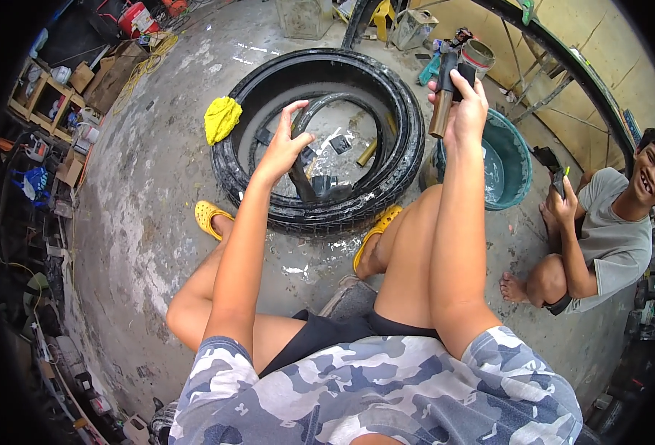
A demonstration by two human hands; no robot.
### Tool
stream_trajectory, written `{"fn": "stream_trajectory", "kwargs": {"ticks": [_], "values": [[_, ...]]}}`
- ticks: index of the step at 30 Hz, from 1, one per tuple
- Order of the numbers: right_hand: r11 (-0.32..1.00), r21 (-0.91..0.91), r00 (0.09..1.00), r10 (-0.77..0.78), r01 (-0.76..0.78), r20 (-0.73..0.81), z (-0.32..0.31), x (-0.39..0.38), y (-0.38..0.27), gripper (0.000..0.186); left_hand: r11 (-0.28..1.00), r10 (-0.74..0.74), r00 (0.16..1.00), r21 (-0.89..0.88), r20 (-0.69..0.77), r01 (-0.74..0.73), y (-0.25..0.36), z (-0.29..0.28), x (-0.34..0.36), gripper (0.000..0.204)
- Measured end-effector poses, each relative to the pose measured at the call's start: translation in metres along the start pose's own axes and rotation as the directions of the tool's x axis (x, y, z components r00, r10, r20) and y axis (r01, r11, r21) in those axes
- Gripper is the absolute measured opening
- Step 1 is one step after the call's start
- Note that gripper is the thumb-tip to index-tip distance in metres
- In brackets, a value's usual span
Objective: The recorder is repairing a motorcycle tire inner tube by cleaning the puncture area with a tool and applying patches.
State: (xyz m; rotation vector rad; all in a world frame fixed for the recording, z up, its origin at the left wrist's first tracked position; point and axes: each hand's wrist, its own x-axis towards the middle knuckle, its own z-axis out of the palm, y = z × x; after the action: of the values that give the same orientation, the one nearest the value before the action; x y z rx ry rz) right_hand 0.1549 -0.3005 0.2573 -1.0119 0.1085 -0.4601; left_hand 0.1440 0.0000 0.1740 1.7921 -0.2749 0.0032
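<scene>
My right hand point(467, 107) is raised and wrapped around a dark tool with a brown cylindrical end point(441, 117); its exact kind does not show. Empty, with thumb and fingers apart, my left hand point(283, 152) hovers over a black tire point(227, 167) lying flat on the floor. Inside the tire's ring are a black hose-like loop point(309, 111), several small dark pieces point(340, 144) and a brass-coloured tube point(367, 153). A crumpled yellow cloth point(222, 121) hangs on the tire's left rim.
A teal basin point(518, 174) holding water stands right of the tire. A person point(613, 215) squats at the right, holding a dark object point(557, 178). Metal cans point(478, 58) stand farther back. Cluttered shelves point(45, 104) line the left, near a red tank point(136, 18).
</scene>
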Motion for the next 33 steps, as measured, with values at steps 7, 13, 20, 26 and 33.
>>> {"fn": "stream_trajectory", "kwargs": {"ticks": [7,13,20,26,33], "values": [[1.000,0.004,1.000,0.002,-0.002,0.005,0.003,0.000,0.001,0.024,0.989,0.128,0.989,0.085,-0.070,-0.121,-0.014,-0.003,-0.001,0.055],[1.000,-0.011,1.000,-0.013,0.013,-0.010,-0.001,0.000,0.002,0.022,0.912,0.259,0.956,0.361,-0.141,-0.194,0.013,0.011,-0.012,0.053],[1.000,-0.028,1.000,0.003,-0.003,-0.001,-0.002,-0.003,0.006,0.021,0.830,0.408,0.883,0.496,-0.230,-0.255,0.022,0.025,-0.021,0.059],[1.000,-0.019,1.000,0.019,-0.019,0.008,0.002,-0.005,0.001,0.026,0.899,0.386,0.842,0.357,-0.378,-0.253,0.008,0.025,-0.008,0.036],[1.000,-0.023,1.000,0.018,-0.018,0.003,0.002,-0.007,0.002,0.023,0.874,0.379,0.872,0.428,-0.308,-0.229,0.030,0.022,0.004,0.021]]}}
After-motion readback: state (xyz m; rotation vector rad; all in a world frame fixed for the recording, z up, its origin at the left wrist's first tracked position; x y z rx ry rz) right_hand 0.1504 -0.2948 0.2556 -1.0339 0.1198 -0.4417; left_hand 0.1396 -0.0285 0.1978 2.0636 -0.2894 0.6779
